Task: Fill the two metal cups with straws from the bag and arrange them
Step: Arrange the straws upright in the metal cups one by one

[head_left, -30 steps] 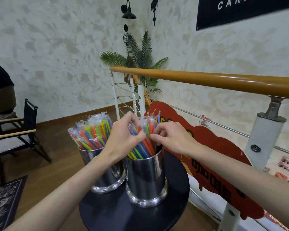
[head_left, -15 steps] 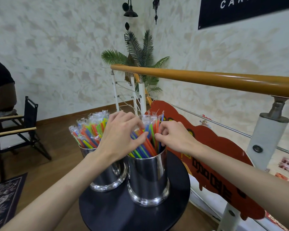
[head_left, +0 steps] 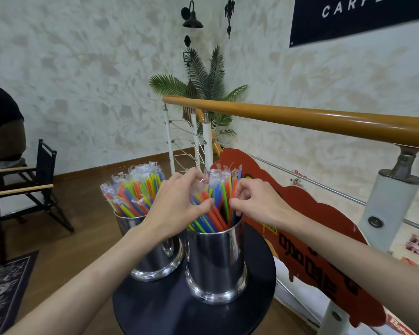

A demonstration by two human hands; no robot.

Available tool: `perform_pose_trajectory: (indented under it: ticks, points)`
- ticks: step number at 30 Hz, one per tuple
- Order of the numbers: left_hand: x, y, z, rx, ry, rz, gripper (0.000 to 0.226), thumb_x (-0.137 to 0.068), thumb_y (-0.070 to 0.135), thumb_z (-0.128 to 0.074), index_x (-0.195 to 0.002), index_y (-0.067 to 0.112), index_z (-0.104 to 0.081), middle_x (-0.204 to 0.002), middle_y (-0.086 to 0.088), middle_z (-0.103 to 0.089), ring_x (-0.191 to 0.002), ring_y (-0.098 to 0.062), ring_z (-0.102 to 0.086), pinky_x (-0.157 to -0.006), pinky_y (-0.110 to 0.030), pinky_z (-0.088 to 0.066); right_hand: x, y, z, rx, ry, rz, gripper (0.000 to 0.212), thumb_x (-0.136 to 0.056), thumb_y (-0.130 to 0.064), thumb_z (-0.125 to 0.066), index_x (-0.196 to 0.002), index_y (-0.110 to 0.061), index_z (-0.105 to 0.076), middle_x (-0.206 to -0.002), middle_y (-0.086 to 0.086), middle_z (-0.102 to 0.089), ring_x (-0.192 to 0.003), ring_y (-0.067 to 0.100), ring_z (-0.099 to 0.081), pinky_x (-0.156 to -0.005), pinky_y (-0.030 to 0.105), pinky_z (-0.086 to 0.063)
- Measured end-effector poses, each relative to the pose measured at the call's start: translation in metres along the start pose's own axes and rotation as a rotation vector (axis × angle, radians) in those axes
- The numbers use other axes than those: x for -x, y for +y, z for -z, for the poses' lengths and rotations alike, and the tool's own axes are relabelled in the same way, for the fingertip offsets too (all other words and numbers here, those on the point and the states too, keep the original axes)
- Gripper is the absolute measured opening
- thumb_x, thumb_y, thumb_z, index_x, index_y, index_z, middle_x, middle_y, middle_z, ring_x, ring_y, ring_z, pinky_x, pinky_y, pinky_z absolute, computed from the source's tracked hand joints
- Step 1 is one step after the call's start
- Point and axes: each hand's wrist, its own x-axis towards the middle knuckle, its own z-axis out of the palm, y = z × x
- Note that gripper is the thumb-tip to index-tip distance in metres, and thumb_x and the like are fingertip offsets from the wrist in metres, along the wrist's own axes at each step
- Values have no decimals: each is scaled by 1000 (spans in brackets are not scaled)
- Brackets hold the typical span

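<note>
1. Where the left hand (head_left: 173, 204) crosses it, the far metal cup (head_left: 155, 257) is partly hidden; its wrapped straws (head_left: 133, 189) fan upward.
2. On the round black desk (head_left: 169, 310), the near metal cup (head_left: 215, 262) holds coloured straws (head_left: 215, 204); both hands' grips clench them, the right hand (head_left: 257, 201) pinching.

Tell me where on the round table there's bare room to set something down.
The near rim of the black round table, in front of both cups, is bare. The far half is crowded: the left metal cup and right metal cup stand close together, with left hand and right hand working the straws.
</note>
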Motion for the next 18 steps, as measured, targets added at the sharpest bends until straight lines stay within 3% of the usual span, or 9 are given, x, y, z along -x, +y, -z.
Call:
perform_pose_trajectory:
  ticks: [6,12,18]
  points:
    - [0,-1,0,79,-17,16,37,-82,44,-77,-111,38,-55,-98,13,-63,-95,-7,-53,-91,-44,-46,-3,4,-4,31,7,34,14,-89,-22,-73,-82,-22,-61,-60,-6,-69,-59,-2,-63,-55,8,-41]
    - [-4,-6,-2,118,-52,36,43,-84,43,-77,-121,42,-55,-121,16,-63,-109,-12,-58,-98,-48,-48,-3,8,-7,48,10,59,19,-86,-30,-79,-81,-24,-62,-66,-3,-69,-61,1,-62,-55,12,-42]
    - [-5,-10,-2,171,-85,46,46,-84,41,-76,-122,45,-52,-115,16,-66,-109,-13,-62,-98,-48,-50,0,8,-7,68,14,89,24,-85,-28,-80,-88,-30,-56,-65,-5,-68,-63,-4,-60,-58,8,-40]
